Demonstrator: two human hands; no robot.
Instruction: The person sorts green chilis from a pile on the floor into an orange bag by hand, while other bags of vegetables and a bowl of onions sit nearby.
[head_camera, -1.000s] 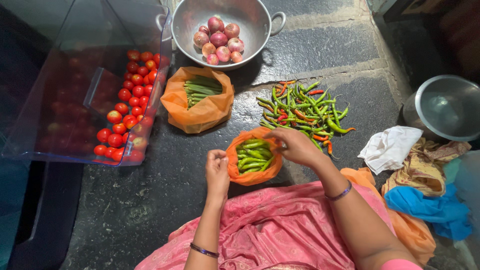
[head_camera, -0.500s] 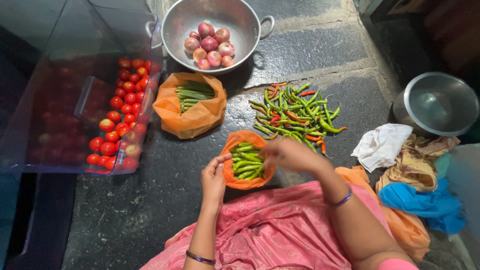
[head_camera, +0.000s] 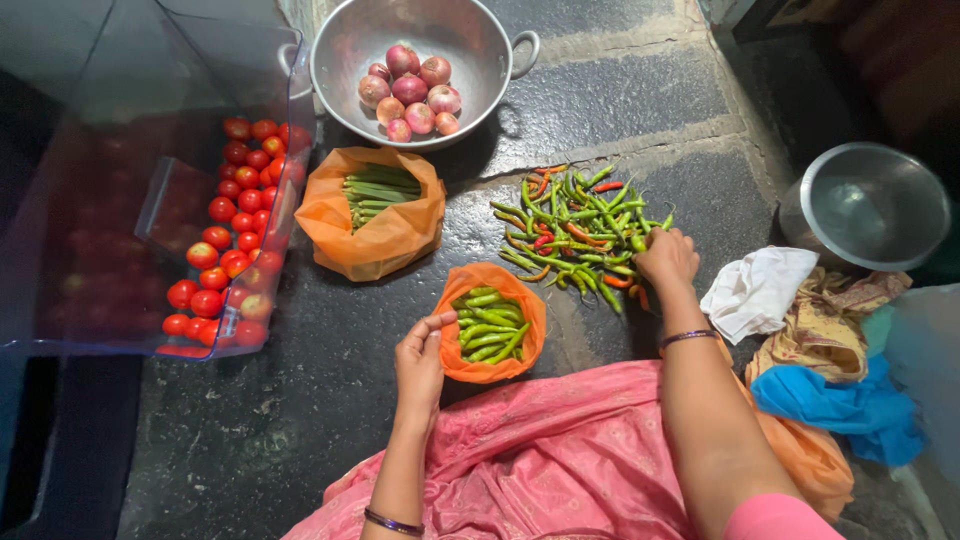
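My left hand (head_camera: 420, 360) pinches the left rim of a small orange bag (head_camera: 520, 300) that holds green chillies (head_camera: 488, 326), on the dark stone floor in front of my pink-clad lap. My right hand (head_camera: 667, 257) rests on the lower right edge of a loose pile of green and red chillies (head_camera: 572, 225), fingers curled down into them. Whether it grips any chilli is hidden under the fingers.
A second orange bag (head_camera: 390, 238) with long green beans lies further left. A steel bowl of onions (head_camera: 413, 92) stands at the back. A clear tub of tomatoes (head_camera: 232, 235) is on the left. An empty steel pot (head_camera: 868, 205) and crumpled cloths (head_camera: 760, 290) lie on the right.
My right hand left the small orange bag and moved right and back onto the chilli pile. My left hand stayed at the bag's left rim.
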